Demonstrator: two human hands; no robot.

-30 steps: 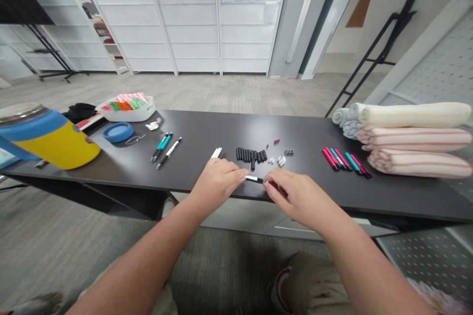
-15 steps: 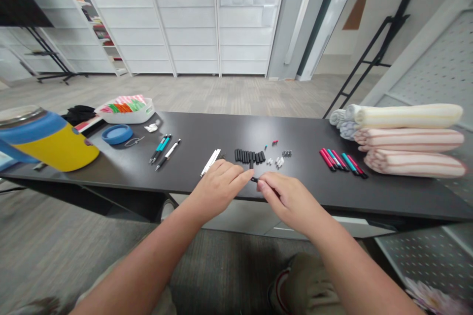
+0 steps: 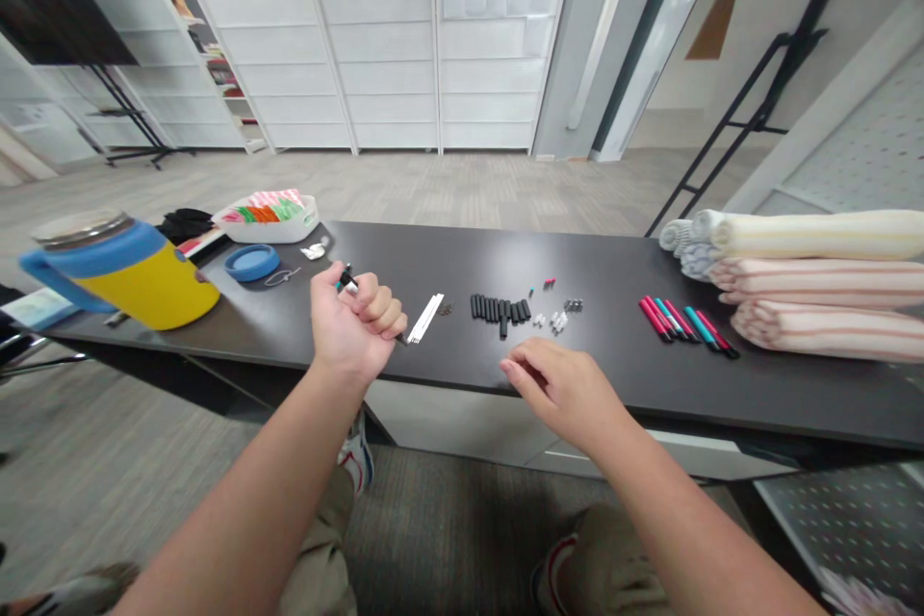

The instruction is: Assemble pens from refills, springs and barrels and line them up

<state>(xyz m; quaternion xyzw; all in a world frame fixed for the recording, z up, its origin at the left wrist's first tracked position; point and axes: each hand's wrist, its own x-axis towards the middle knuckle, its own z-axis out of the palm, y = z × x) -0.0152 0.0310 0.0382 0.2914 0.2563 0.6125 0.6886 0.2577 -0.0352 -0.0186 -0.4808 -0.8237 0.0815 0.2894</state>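
Note:
My left hand (image 3: 353, 327) is closed in a loose fist over the left part of the table. A pen (image 3: 347, 279) with a dark clip and a white part shows above its fingers, and a thin dark tip sticks out at the fist's lower right. A bit of teal shows behind the thumb. My right hand (image 3: 559, 390) hovers at the table's front edge, its fingers curled and thumb near the index finger; what it holds, if anything, is hidden. Black rubber grips (image 3: 498, 309) lie in a row beyond it, one standing out toward me.
White refill tubes (image 3: 425, 318), small springs (image 3: 446, 309), clear pieces (image 3: 558, 321) and metal tips (image 3: 573, 305) lie nearby. Pink and teal barrels (image 3: 679, 320) are at right beside rolled towels (image 3: 830, 279). A yellow-blue mug (image 3: 151, 279), blue lid (image 3: 251, 262) and white basket (image 3: 270, 229) stand left.
My left hand has left my right hand and swung left, turning palm up round a pen. The small black piece between my hands no longer shows. My right hand has stayed near its place.

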